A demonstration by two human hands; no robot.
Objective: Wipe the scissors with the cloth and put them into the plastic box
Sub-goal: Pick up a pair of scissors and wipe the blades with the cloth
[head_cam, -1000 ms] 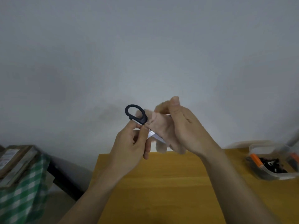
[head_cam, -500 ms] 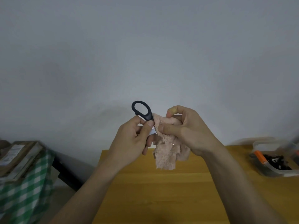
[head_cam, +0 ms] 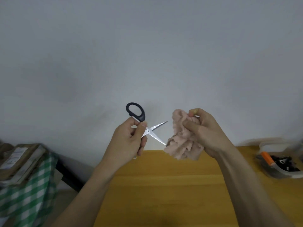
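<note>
- Scissors (head_cam: pixel 148 128): blades spread, held above the tabletop (head_cam: pixel 164 185); left hand (head_cam: pixel 127 141) fingers curl round the handle.
- Cloth (head_cam: pixel 182 141): bunched in right hand (head_cam: pixel 208 130) fingers, touching the lower tip; exposed points may snag cloth or nick skin.
- Plastic box (head_cam: pixel 278 161): far right, well apart.

Wooden table (head_cam: pixel 172 185) bears a plastic box (head_cam: pixel 278 171).

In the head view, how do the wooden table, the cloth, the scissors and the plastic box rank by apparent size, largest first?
1. wooden table
2. cloth and plastic box: look alike; the box is cut off and farther away.
3. scissors
</note>
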